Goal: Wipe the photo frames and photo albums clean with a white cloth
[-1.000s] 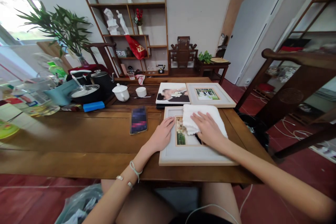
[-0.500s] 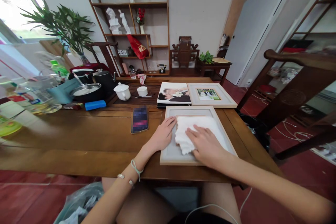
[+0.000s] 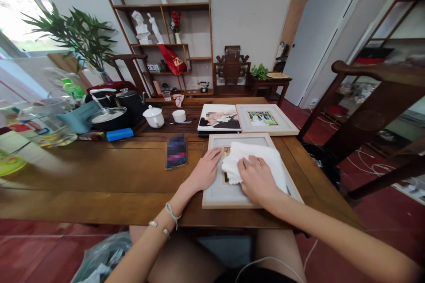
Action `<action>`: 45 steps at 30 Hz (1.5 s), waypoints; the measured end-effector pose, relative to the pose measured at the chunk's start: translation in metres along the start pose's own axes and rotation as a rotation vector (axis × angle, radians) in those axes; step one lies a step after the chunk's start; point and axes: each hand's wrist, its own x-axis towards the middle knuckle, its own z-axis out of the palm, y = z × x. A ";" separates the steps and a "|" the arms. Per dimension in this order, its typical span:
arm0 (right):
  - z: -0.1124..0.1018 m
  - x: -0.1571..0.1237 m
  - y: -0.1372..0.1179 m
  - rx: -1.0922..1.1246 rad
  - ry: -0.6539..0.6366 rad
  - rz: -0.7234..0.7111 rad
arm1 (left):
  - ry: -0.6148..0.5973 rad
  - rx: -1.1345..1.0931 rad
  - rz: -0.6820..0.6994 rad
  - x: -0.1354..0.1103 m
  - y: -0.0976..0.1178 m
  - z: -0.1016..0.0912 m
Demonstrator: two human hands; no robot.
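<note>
A light wooden picture frame [image 3: 229, 206] lies flat on the table in front of me. My left hand [image 3: 206, 170] rests on its left side, fingers stretched out and flat. Over the middle and right of the frame spreads a white cloth [image 3: 269, 155] with a wavy edge. My right hand [image 3: 259, 182] presses on this cloth, its fingers bent and bunched into the fabric. At the cloth's left edge a strip of the small framed picture shows; the rest of it is covered.
Behind the frame lie a photo book [image 3: 219, 119] and a second picture frame [image 3: 292, 130]. A phone [image 3: 176, 152] lies left of my left hand. Farther back stand a lidded white teapot [image 3: 153, 117], a white cup [image 3: 179, 116] and a dark kettle [image 3: 129, 105]. A wooden chair [image 3: 361, 115] stands right.
My right fingers have gone from spread out to bent on the cloth. The cloth has shifted and turned, baring part of the picture at its left. My left hand has stayed in place.
</note>
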 end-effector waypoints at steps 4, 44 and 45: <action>-0.001 0.013 -0.019 -0.048 -0.025 0.088 | -0.001 -0.004 0.024 0.000 -0.002 0.000; -0.016 0.114 0.029 0.299 0.475 -0.385 | 0.007 0.050 0.040 0.000 -0.004 0.002; -0.007 0.117 0.032 0.268 0.426 -0.445 | 0.009 0.056 0.033 0.000 -0.004 0.002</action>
